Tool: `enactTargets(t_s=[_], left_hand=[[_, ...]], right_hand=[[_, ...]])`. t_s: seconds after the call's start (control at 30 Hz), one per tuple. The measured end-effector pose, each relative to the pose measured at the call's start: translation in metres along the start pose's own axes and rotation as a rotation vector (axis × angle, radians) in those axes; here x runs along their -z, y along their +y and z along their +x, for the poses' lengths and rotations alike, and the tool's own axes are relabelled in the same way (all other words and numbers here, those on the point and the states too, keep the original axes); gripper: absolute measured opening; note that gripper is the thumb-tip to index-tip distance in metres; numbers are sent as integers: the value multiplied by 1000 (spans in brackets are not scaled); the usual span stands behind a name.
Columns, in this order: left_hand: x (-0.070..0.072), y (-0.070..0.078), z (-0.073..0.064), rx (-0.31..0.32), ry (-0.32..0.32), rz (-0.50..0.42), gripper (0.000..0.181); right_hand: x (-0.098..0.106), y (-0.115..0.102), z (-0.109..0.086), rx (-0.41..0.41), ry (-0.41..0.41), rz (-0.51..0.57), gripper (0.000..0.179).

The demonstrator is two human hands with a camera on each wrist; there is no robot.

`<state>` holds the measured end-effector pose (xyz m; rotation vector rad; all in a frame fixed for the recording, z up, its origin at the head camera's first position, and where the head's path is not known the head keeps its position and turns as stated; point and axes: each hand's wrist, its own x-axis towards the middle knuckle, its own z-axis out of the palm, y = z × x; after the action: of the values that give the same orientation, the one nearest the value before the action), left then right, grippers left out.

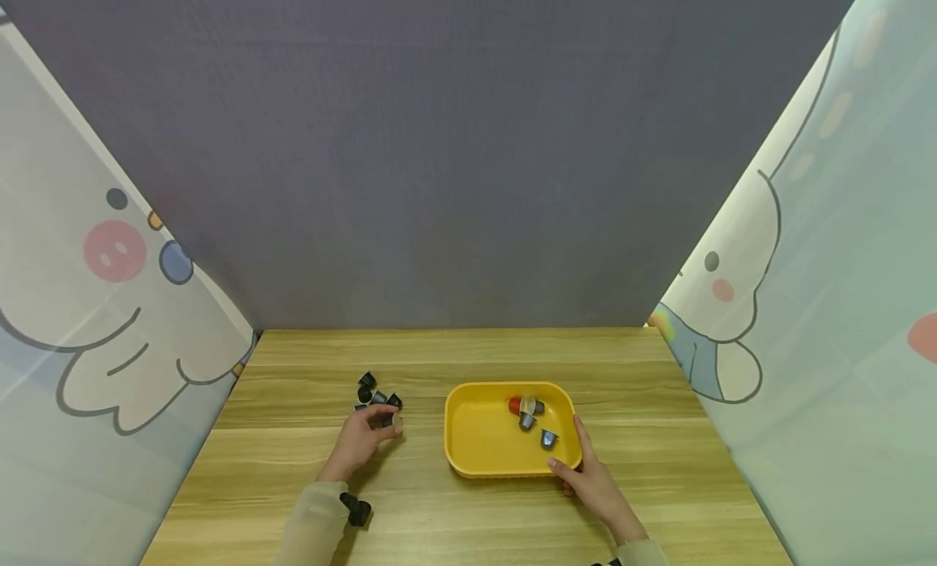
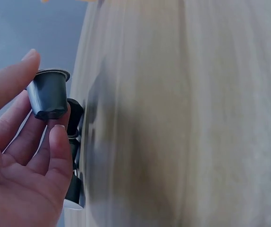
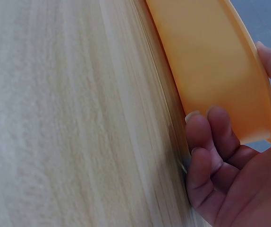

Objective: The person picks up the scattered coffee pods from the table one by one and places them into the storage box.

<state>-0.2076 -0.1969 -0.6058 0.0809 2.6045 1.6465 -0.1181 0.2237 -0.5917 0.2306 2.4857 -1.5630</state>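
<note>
My left hand [image 1: 361, 442] pinches a dark green-grey coffee capsule [image 2: 50, 94] between thumb and fingertips, its flanged rim upward in the left wrist view. Just beyond that hand several dark coffee capsules [image 1: 364, 394] lie in a loose group on the table, partly hidden by the fingers. My right hand [image 1: 596, 485] grips the near right corner of a yellow tray [image 1: 479, 436], one digit along the rim and others curled low against its outer wall. Inside the tray, toward its right half, lie a red capsule [image 1: 515, 405], a blue-grey capsule [image 1: 549, 439] and a few more.
The wooden table [image 1: 410, 517] runs back to a dark grey wall [image 1: 439, 184]. Printed curtains [image 1: 827, 224] hang along both sides. A dark strap mount [image 1: 356, 509] sits on the left wrist.
</note>
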Motion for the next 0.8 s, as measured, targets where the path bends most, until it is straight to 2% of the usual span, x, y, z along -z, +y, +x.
enactTargets(t_s=[0.23, 0.6, 0.8], left_hand=[[-1, 7, -1, 14, -4, -41, 38], [-1, 23, -1, -84, -8, -15, 36], [-1, 32, -1, -110, -21, -22, 38]], right_hand=[[0, 2, 1, 8, 2, -11, 98], [0, 4, 2, 12, 2, -2, 98], [-1, 4, 2, 14, 8, -10, 98]])
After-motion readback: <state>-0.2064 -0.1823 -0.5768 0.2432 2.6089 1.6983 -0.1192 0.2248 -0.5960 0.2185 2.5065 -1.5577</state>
